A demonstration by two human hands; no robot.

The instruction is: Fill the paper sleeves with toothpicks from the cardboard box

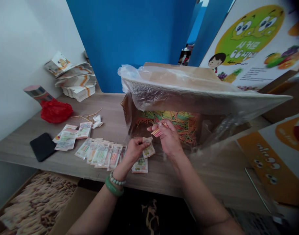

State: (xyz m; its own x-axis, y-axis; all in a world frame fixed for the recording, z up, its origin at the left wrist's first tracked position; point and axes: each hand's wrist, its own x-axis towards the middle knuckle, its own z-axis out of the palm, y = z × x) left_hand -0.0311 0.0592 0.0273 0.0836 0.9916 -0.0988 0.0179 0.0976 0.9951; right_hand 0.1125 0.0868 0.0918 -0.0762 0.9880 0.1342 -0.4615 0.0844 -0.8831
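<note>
My left hand [135, 148] pinches a small printed packet [148, 150] by its upper edge. Just right of it, my right hand [169, 137] holds a few thin pink and yellow candy sticks [157, 132], their ends pointing toward the packet. Another flat packet [140, 165] lies on the table below my left hand. Behind both hands stands an open carton lined with a clear plastic bag [139, 98], with a heap of multicoloured candy sticks [186, 125] inside. Left of my left hand, a row of packets with coloured sticks showing [101, 154] overlaps on the table.
A black phone [42, 147], more packets [67, 135], a crumpled tissue [97, 121] and a red plastic bag [56, 111] lie at left. Stacked printed packaging [77, 80] stands behind them. Below the table edge is a box full of packets [39, 202]. Printed cartons [274, 160] flank the right.
</note>
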